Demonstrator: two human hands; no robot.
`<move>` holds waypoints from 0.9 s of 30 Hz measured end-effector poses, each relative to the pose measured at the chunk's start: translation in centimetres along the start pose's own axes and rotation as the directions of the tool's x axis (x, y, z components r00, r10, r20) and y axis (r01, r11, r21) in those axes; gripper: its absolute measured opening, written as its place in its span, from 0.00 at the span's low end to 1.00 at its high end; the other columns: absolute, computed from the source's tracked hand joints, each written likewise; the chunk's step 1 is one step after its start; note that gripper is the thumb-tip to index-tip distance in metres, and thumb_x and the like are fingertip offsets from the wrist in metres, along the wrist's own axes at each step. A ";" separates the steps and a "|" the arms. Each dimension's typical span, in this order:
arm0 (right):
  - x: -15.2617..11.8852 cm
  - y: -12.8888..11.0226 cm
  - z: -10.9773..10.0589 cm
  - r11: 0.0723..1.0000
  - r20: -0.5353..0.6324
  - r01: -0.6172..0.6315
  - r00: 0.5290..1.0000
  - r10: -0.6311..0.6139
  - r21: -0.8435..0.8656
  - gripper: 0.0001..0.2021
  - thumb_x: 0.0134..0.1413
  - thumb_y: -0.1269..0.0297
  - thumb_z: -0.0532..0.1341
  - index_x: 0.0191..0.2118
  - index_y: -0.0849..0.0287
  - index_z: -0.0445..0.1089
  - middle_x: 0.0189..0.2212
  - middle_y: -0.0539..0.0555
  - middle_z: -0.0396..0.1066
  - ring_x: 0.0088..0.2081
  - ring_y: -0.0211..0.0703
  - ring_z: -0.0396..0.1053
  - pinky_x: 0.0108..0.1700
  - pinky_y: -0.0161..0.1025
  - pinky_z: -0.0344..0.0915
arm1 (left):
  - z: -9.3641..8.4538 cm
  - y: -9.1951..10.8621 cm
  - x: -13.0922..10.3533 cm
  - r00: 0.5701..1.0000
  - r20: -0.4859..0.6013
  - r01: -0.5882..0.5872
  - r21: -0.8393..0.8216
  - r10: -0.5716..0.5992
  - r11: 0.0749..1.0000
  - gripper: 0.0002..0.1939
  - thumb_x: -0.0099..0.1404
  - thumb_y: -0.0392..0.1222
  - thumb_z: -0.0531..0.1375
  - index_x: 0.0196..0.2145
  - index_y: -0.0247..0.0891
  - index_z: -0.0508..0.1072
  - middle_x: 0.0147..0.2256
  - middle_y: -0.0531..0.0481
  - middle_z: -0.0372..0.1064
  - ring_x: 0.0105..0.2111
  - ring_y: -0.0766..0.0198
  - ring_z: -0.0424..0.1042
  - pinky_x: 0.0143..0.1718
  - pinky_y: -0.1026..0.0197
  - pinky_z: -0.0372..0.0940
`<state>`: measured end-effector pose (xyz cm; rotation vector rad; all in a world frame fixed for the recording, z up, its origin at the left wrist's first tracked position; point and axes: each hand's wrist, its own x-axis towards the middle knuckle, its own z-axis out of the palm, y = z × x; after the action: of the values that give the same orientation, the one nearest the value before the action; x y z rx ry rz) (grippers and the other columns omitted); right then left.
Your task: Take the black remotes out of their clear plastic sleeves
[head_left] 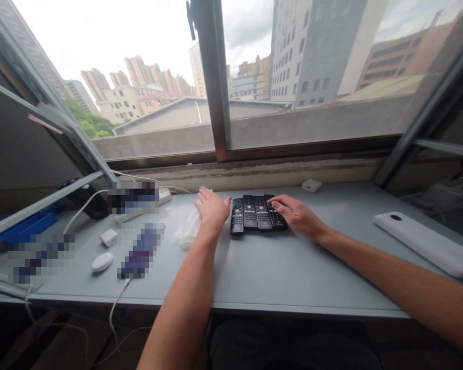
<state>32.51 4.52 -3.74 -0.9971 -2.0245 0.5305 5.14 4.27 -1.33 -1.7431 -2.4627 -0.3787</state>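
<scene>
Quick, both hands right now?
Left hand: open, spread out at the crumpled translucent plastic bag.
Right hand: half-curled at the rightmost long black remote; grip unclear.

Pale table [293,277] | four black remotes [261,211] — side by side | plastic bag [185,230] | long white object [428,245]

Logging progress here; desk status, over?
Left hand over clear plastic; right hand over rightmost remote. Four black remotes, side by side. Plastic lies left of them.

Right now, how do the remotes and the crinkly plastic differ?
The remotes are black and dotted with buttons; the plastic is pale and see-through. The remotes lie side by side; the plastic is rumpled, partly hidden by the left hand. Both lie on the table.
</scene>
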 end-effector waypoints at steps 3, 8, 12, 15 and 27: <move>0.0 -0.1 0.0 1.000 0.008 -0.007 1.000 0.007 0.003 0.21 0.75 0.45 0.56 0.51 0.55 0.78 0.50 0.60 0.82 0.51 0.60 0.79 0.56 0.55 0.75 | -1.3 0.1 0.0 0.975 -0.194 -0.131 -0.101 0.110 0.986 0.41 0.79 0.50 0.51 0.81 0.30 0.44 0.80 0.28 0.37 0.79 0.40 0.45 0.76 0.34 0.53; 0.0 -0.3 0.1 1.000 0.002 0.005 1.000 -0.005 -0.002 0.20 0.75 0.46 0.56 0.52 0.55 0.78 0.51 0.60 0.82 0.53 0.61 0.79 0.58 0.56 0.74 | -3.7 0.5 -0.6 0.818 -0.445 -0.521 -0.307 0.363 0.797 0.40 0.79 0.36 0.43 0.82 0.50 0.32 0.82 0.49 0.34 0.80 0.49 0.43 0.73 0.41 0.61; 0.0 -0.4 0.2 0.999 -0.010 0.031 0.999 -0.031 -0.017 0.20 0.75 0.47 0.56 0.53 0.55 0.78 0.52 0.61 0.81 0.54 0.61 0.79 0.60 0.57 0.73 | -3.4 1.2 -1.2 0.754 -0.520 -0.651 -0.510 0.401 0.562 0.37 0.82 0.42 0.46 0.82 0.51 0.39 0.78 0.47 0.51 0.76 0.46 0.58 0.70 0.46 0.67; -0.1 -0.2 0.4 0.998 -0.040 0.055 0.998 -0.056 -0.035 0.22 0.74 0.46 0.59 0.60 0.55 0.75 0.56 0.62 0.80 0.57 0.62 0.78 0.63 0.59 0.72 | -2.3 2.3 -1.3 0.763 -0.553 -0.646 -0.681 0.335 0.346 0.34 0.82 0.48 0.53 0.81 0.48 0.50 0.69 0.45 0.70 0.66 0.50 0.74 0.68 0.48 0.70; -0.8 -1.6 0.2 0.991 -0.132 0.129 0.984 -0.122 0.045 0.20 0.70 0.45 0.65 0.55 0.55 0.79 0.54 0.61 0.81 0.55 0.61 0.78 0.62 0.55 0.72 | -1.0 5.1 -1.8 0.933 -0.001 0.187 -0.854 0.360 -0.486 0.21 0.63 0.43 0.77 0.53 0.38 0.82 0.56 0.40 0.81 0.65 0.47 0.75 0.71 0.48 0.65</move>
<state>31.92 2.95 -3.17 -0.8434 -1.9336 0.4388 10.48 3.99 0.02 -2.2244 -1.2942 -3.5559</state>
